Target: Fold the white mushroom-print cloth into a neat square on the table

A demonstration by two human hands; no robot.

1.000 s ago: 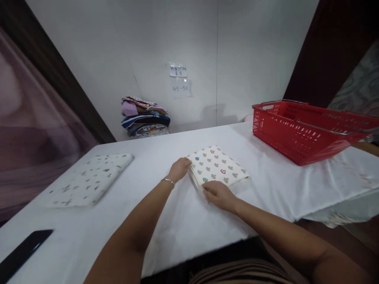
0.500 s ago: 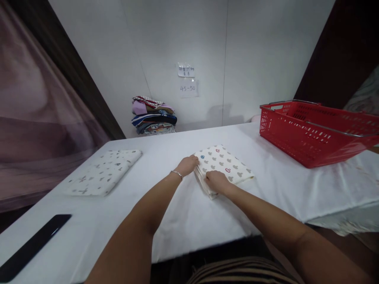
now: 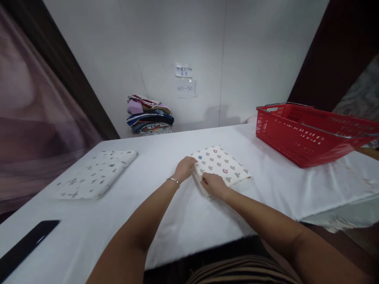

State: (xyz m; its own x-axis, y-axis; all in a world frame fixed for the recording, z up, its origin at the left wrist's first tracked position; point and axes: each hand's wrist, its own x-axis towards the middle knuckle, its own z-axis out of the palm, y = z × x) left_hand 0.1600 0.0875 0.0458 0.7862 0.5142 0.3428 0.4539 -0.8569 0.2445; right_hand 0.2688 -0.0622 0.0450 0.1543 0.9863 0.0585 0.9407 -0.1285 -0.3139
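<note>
In front of me a folded white cloth (image 3: 226, 161) with grey, red and blue mouse-head prints lies on the white-covered table (image 3: 166, 157). At its left corner, my left hand (image 3: 186, 167), with a bracelet at the wrist, is closed with the fingertips pinching the folded edge. My right hand (image 3: 213, 184) is curled on the near left edge of the same cloth, fingers gripping the layers there. Its far and right corners lie flat, and the hands cover part of the near left side.
A second folded printed cloth (image 3: 96, 173) lies to the left, with a dark flat phone-like object (image 3: 28, 248) nearer me. A red basket (image 3: 308, 146) stands on the right. Stacked fabrics (image 3: 150, 118) rest against the back wall, below paper labels (image 3: 186, 87).
Both hands keep their places on the cloth's left edge, with the right hand shifting slightly along it. The whole view has turned a little.
</note>
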